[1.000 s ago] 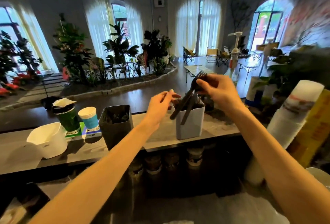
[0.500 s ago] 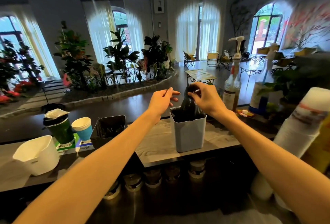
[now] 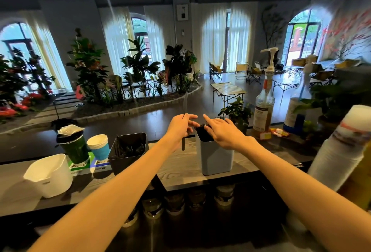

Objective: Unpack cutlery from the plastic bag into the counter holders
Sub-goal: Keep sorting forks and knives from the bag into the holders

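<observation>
A grey-blue holder [image 3: 217, 158] stands on the counter with black plastic cutlery [image 3: 202, 132] in it. My right hand [image 3: 219, 131] lies over the holder's mouth, its straight fingers touching the cutlery tops. Just left of the holder, my left hand [image 3: 179, 126] pinches one thin black cutlery piece [image 3: 183, 144] and holds it upright; it looks like a knife, with its pale end sticking up above the fingers. A black holder [image 3: 128, 152] further left has more dark cutlery inside. No plastic bag is in view.
A white container [image 3: 48, 174], a green cup [image 3: 74, 148] and a blue cup [image 3: 99, 147] stand at the counter's left. A pump bottle [image 3: 264, 109], a small plant [image 3: 236, 112] and a tall cup stack [image 3: 344, 149] are at the right. Jars sit below the counter.
My right hand lowered the bundle of black cutlery into the grey-blue holder and let go, fingers now flat on top. My left hand now pinches a single piece upright.
</observation>
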`<state>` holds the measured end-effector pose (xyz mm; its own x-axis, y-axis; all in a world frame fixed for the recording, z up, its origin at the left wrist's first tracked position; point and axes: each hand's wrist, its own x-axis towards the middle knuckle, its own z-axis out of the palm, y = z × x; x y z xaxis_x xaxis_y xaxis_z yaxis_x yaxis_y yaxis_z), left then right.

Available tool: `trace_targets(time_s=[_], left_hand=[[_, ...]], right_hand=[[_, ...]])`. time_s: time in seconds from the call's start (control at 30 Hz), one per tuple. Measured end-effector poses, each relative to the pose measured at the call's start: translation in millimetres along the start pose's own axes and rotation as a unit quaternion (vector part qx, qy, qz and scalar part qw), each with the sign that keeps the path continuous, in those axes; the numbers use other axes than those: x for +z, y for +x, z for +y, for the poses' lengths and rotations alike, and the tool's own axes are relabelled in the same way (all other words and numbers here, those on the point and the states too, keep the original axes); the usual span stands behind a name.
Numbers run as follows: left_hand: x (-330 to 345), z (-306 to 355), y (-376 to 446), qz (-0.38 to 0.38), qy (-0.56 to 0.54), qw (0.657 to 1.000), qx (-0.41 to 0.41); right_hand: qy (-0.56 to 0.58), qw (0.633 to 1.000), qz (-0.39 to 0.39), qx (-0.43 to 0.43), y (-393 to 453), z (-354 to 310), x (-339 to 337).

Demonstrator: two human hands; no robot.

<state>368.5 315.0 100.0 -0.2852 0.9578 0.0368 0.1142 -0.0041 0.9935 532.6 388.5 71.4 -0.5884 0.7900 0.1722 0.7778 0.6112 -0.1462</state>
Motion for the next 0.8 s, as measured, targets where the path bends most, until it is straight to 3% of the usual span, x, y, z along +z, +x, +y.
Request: trace_targets(time_s=[0.1,0.17,0.2,0.33,0.47,0.67,0.8], left_hand=[[-15.3,1.0,-9.8,-0.001,-0.001,1.000,0.014],[-29.2,4.2,-17.3,-0.013,0.004,0.999,0.029],[-37.0,6.2,-20.9,-0.023,0.015,0.999,0.039],[-68.6,18.8,-33.0,-0.047,0.054,0.994,0.085],[-107.1,37.7,-49.3,-0.015,0.087,0.987,0.134],[-166.7,34.0,-69.7,0.076,0.219,0.965,0.125],[-192.1,12.5,-81.1,0.083,0.300,0.943,0.112]], right_hand=[[-0.017,1.000,-0.013,-0.001,-0.3,-6.7,-11.1],[0.028,0.998,0.049,-0.029,1.0,-18.5,-24.1],[0.105,0.990,0.094,-0.034,1.0,-28.7,-32.2],[0.403,0.899,0.149,-0.082,-0.3,-79.1,-69.7],[0.443,0.861,0.207,-0.143,5.0,-122.0,-86.7],[0.391,0.868,0.237,-0.196,19.1,-176.0,-55.4],[0.281,0.934,0.132,-0.180,23.3,-196.3,-18.6]])
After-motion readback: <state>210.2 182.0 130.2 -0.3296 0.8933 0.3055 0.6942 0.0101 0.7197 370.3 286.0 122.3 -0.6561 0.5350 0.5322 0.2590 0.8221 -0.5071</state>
